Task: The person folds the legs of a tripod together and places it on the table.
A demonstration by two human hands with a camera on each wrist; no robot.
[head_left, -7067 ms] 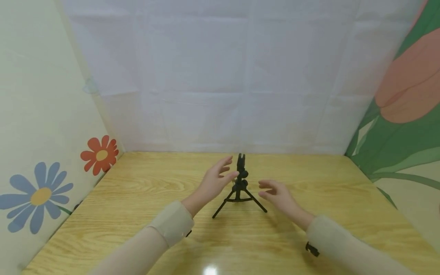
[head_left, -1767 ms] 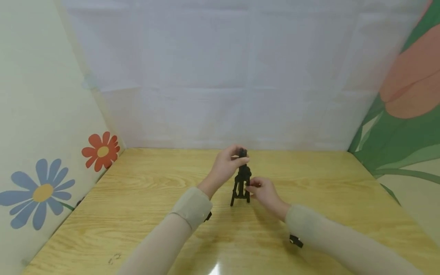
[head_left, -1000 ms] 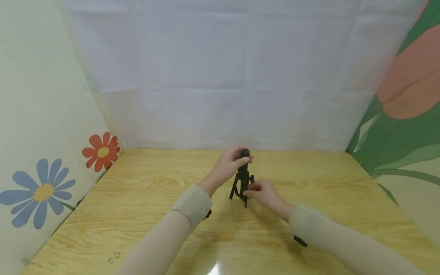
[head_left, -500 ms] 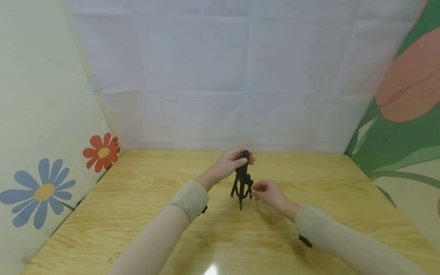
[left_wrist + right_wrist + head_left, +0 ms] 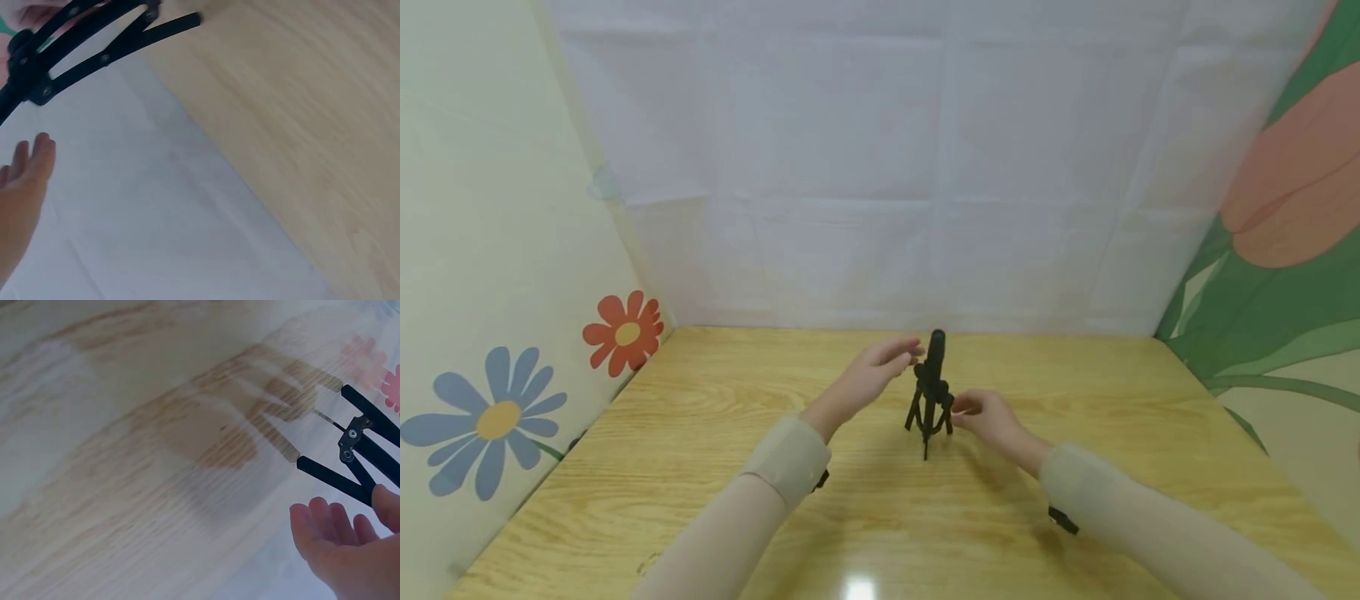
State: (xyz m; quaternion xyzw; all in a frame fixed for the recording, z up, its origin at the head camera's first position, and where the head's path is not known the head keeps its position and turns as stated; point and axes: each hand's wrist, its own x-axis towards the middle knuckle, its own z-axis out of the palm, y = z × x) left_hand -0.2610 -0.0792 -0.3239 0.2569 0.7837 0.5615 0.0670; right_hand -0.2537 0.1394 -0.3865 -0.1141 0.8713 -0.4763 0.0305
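Observation:
A small black tripod (image 5: pixel 931 387) stands upright on the wooden table, its legs drawn fairly close together and a thick rounded post on top. In the right wrist view its leg tips meet their reflections on the tabletop. My left hand (image 5: pixel 880 367) is just left of the post, fingers extended, with a gap between it and the tripod in the left wrist view. On the other side, my right hand (image 5: pixel 992 419) is beside the right leg. The right thumb (image 5: pixel 386 506) overlaps that leg (image 5: pixel 334 480), while the other fingers are loosely bent and apart from it.
The glossy wood-grain table (image 5: pixel 715 467) ends at a white creased sheet (image 5: pixel 827 167) behind the tripod. Flower-patterned panels rise at both sides, with a blue flower (image 5: pixel 497 421) and a red flower (image 5: pixel 625 333) on the left and a pink tulip (image 5: pixel 1300 183) on the right.
The tripod's legs, spread wide at first, are now closer together, and the tripod has turned. My left hand has let go of its top and moved left; my right hand has released the leg.

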